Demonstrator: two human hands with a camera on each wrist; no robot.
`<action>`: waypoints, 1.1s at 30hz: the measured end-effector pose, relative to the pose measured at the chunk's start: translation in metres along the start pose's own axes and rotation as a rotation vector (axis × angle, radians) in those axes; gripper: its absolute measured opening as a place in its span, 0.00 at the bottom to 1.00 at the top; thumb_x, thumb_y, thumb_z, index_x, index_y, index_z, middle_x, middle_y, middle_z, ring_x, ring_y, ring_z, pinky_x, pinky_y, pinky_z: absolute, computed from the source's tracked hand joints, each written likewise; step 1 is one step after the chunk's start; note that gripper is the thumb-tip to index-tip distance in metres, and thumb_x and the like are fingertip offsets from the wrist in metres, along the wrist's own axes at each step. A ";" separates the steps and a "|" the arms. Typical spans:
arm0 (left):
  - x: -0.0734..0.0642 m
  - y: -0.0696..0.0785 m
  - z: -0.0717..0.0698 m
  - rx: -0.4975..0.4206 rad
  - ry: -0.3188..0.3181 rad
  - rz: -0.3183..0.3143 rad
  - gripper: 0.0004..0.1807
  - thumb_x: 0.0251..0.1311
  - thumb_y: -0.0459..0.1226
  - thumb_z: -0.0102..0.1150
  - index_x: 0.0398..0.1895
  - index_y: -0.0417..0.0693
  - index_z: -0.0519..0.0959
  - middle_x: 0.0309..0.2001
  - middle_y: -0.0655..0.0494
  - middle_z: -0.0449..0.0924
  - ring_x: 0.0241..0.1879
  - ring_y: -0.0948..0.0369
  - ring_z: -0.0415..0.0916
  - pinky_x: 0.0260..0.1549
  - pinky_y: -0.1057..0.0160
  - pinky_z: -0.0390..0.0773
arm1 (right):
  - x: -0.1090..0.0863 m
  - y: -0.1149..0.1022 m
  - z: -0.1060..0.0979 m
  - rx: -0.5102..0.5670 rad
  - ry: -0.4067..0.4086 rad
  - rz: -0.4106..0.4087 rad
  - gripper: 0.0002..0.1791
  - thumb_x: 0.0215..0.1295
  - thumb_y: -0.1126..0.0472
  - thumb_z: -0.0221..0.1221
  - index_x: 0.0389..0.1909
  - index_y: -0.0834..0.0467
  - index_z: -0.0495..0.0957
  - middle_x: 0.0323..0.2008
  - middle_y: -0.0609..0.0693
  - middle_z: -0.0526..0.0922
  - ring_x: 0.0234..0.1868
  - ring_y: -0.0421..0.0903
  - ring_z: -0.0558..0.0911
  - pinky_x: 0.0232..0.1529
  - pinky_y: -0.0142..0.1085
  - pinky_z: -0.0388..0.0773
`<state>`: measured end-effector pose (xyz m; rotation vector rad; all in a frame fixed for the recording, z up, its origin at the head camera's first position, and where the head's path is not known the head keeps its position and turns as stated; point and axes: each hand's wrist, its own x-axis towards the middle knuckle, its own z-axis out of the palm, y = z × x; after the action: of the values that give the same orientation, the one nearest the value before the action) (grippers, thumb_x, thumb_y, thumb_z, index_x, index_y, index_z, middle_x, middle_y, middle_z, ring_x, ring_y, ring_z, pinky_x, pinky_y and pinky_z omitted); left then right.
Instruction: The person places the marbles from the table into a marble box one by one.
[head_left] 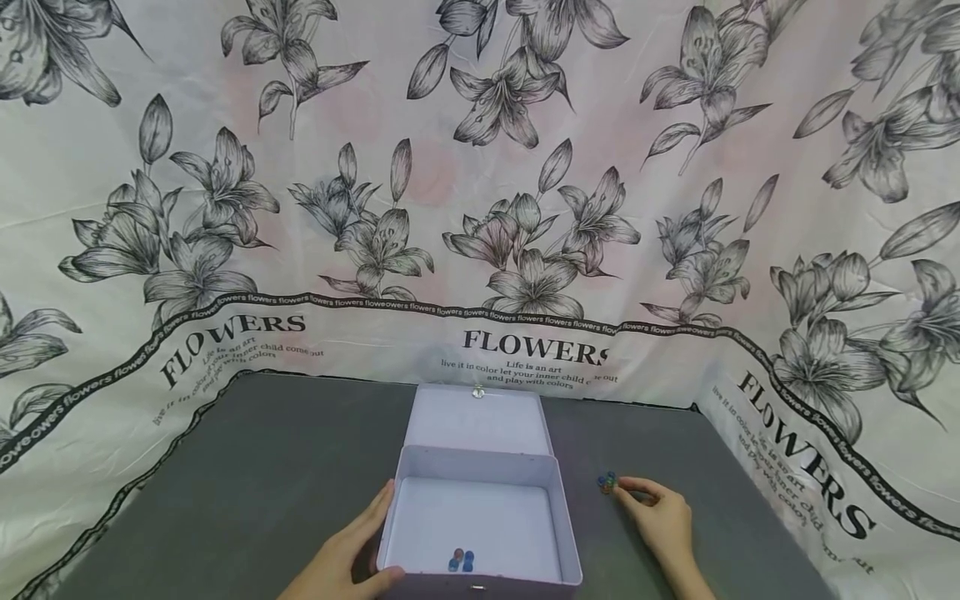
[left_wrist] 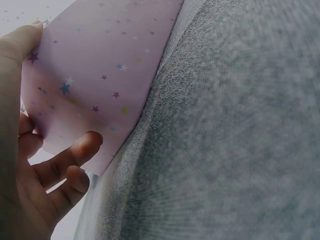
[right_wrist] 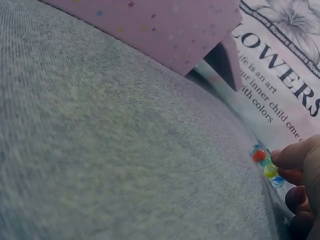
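A pale metal box (head_left: 567, 533) stands on the grey surface, its hinged lid (head_left: 477, 421) laid back. Several glass marbles (head_left: 453, 564) sit together inside by the front wall. At the box's front left corner my left hand (head_left: 347, 546) grips it, thumb at the front and fingers along the side. The left wrist view shows the box's pink, star-printed outside (left_wrist: 105, 60) against that hand. To the right of the box, my right hand (head_left: 660, 512) pinches at a small cluster of coloured marbles (head_left: 604, 482), thumb and index fingertip at a greenish one (right_wrist: 270, 170).
Dark grey cloth (head_left: 300, 467) covers the table. A white flower-printed curtain (head_left: 420, 242) with lettering hangs behind it and along both sides. The raised lid reaches close to the back curtain.
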<state>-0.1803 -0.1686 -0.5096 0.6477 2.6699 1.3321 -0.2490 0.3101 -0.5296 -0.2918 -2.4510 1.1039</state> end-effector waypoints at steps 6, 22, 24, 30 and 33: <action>0.000 0.002 0.000 -0.001 -0.003 -0.025 0.56 0.66 0.59 0.67 0.87 0.49 0.49 0.86 0.49 0.44 0.82 0.36 0.50 0.68 0.24 0.61 | 0.000 0.001 0.002 -0.024 -0.009 -0.017 0.11 0.58 0.60 0.79 0.41 0.57 0.93 0.21 0.47 0.88 0.12 0.37 0.71 0.14 0.31 0.66; 0.001 0.000 -0.001 0.100 0.045 0.063 0.54 0.67 0.55 0.69 0.87 0.48 0.50 0.85 0.48 0.50 0.80 0.41 0.56 0.70 0.32 0.68 | 0.004 -0.001 0.008 -0.084 0.010 -0.120 0.09 0.57 0.63 0.78 0.38 0.60 0.92 0.33 0.55 0.93 0.12 0.37 0.70 0.14 0.30 0.65; 0.000 0.000 -0.001 0.092 0.038 0.059 0.54 0.68 0.55 0.69 0.87 0.47 0.51 0.85 0.48 0.50 0.80 0.40 0.56 0.70 0.32 0.67 | 0.003 0.000 0.008 -0.082 0.010 -0.131 0.09 0.57 0.63 0.78 0.38 0.60 0.92 0.33 0.56 0.93 0.11 0.37 0.70 0.13 0.30 0.65; 0.000 -0.002 -0.001 0.098 0.040 0.061 0.53 0.68 0.54 0.69 0.87 0.46 0.51 0.85 0.48 0.50 0.80 0.41 0.56 0.70 0.33 0.68 | 0.002 0.001 0.008 -0.078 -0.006 -0.126 0.09 0.58 0.63 0.77 0.39 0.60 0.92 0.29 0.54 0.92 0.11 0.38 0.70 0.13 0.30 0.64; 0.000 -0.002 -0.001 0.098 0.042 0.064 0.53 0.68 0.55 0.69 0.86 0.45 0.51 0.85 0.46 0.50 0.80 0.40 0.56 0.69 0.32 0.68 | 0.003 0.001 0.008 -0.082 -0.018 -0.117 0.09 0.59 0.63 0.77 0.39 0.60 0.92 0.30 0.54 0.92 0.11 0.38 0.71 0.13 0.30 0.64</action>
<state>-0.1808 -0.1699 -0.5104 0.7294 2.7848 1.2493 -0.2551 0.3068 -0.5342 -0.1611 -2.4988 0.9620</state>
